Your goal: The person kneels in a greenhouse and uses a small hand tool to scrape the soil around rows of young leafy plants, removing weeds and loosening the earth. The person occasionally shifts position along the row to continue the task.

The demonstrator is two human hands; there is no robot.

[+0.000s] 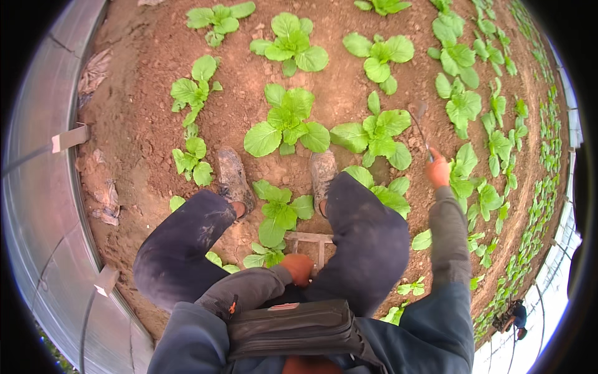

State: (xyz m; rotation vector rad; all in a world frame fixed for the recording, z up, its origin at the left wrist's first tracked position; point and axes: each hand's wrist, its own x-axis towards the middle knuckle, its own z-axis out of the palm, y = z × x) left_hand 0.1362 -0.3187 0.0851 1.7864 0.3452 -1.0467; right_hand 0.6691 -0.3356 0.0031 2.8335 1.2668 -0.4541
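Observation:
My right hand [437, 169] grips a small hand hoe [424, 135] with a thin curved neck. Its blurred blade [419, 109] is at the brown soil, just right of a leafy green seedling [379, 133]. Between my thighs is my left hand [299, 269], its fingers curled and partly hidden; whether it holds anything is unclear. Just ahead of that hand lies part of a light-coloured frame [310, 237], perhaps of a low stool. Another leafy seedling [279, 212] grows between my muddy shoes [231, 173].
Leafy seedlings [287, 119] stand in rows ahead, with denser rows [537, 224] farther right. Plastic sheeting [46, 117] with a metal rail walls the left side. Crumpled dry scraps [110, 203] lie beside it. Another person [517, 318] is far off at lower right.

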